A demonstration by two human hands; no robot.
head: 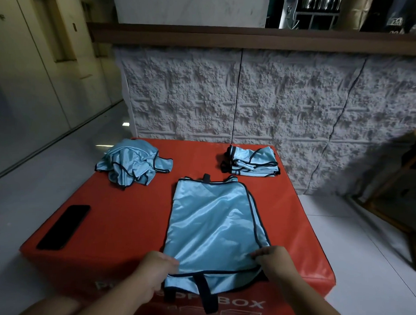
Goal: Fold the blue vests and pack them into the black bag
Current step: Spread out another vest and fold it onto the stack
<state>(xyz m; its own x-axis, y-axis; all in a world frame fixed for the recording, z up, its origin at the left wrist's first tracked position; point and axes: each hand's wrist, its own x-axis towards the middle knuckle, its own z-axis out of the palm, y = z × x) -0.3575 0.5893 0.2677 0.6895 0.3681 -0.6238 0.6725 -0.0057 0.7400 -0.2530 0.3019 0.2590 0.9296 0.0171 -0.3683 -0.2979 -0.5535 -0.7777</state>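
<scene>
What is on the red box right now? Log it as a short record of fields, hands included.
surface: red box
flat vest: blue vest spread in the middle, near edge at the hands
left hand: pinches the vest's near left side
right hand: pinches the vest's near right side
unfolded pile: crumpled vests, far left
folded stack, far right
phone: black phone, left edge
black bag: not in view

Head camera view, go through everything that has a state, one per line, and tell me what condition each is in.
Spread vest: flat on the red box, near edge pinched by both hands.
Left hand: pinching the vest's near-left edge.
Right hand: pinching the near-right edge.
Crumpled vests: unfolded heap, far left.
Folded vests: neat stack, far right.
Phone: screen dark, lying flat.
</scene>
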